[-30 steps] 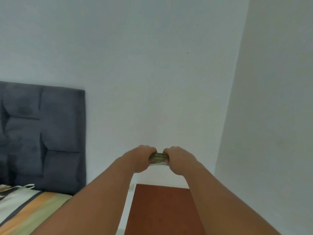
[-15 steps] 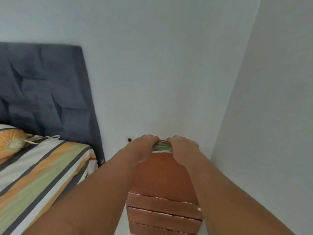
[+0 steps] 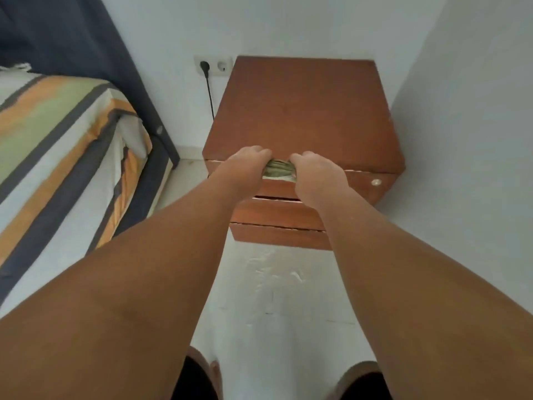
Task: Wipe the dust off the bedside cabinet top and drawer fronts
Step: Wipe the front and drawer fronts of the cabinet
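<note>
The hands now sit over the bedside cabinet's (image 3: 302, 111) front edge, no longer its back. Left hand (image 3: 245, 166) and right hand (image 3: 314, 174), fingers curled tight, bunch the greenish cloth (image 3: 278, 168) between them, likely readying a wipe.

Striped bed (image 3: 57, 134), plugged wall socket (image 3: 212, 65), perhaps shoes (image 3: 350, 373).

A single head-worn camera looks forward and steeply down from standing height. The bedside cabinet (image 3: 302, 111) sits close, centred in the upper half, seen from above and in front (wide-angle bending shows near the edges). The bed (image 3: 57, 140) fills the left margin, and the floor (image 3: 274, 298) lies below.
</note>
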